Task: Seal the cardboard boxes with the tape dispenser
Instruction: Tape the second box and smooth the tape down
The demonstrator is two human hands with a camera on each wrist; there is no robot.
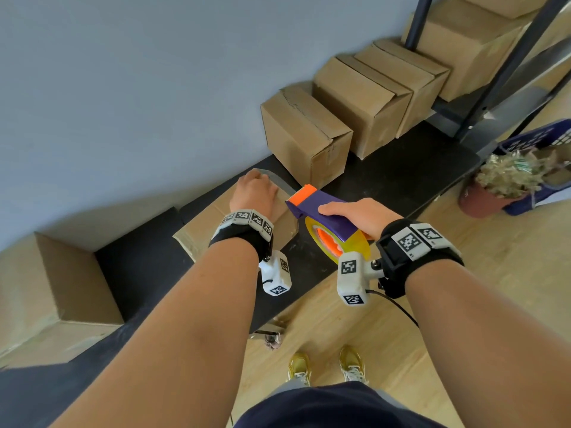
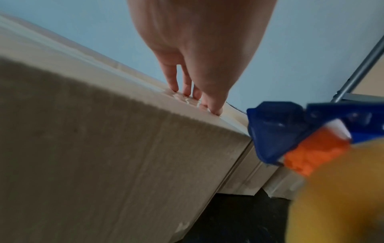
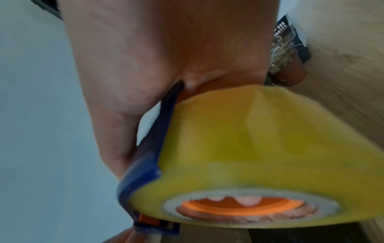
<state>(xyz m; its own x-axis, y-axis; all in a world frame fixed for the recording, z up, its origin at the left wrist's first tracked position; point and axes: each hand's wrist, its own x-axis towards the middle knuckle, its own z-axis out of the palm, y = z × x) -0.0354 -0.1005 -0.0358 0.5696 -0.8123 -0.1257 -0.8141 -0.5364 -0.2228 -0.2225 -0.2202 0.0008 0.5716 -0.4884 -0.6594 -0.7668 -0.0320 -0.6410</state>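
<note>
A low cardboard box (image 1: 204, 225) lies on the black platform (image 1: 401, 174) in front of me. My left hand (image 1: 254, 188) rests on its far top edge, and in the left wrist view its straight fingertips (image 2: 215, 110) press a wrinkled tape end onto the box (image 2: 104, 148). A clear tape strip (image 1: 281, 181) runs from there to the orange blade end of the purple tape dispenser (image 1: 324, 213). My right hand (image 1: 355, 215) grips the dispenser just right of the box, with its yellow tape roll (image 1: 355, 247) hanging below. The roll (image 3: 259, 148) fills the right wrist view.
Several closed cardboard boxes (image 1: 304, 134) line the wall on the platform, and a large one (image 1: 52, 288) stands at the left. A dark metal rack (image 1: 494, 72) holds more boxes at the upper right. A potted plant (image 1: 506, 177) and blue basket (image 1: 537, 140) sit on the wooden floor.
</note>
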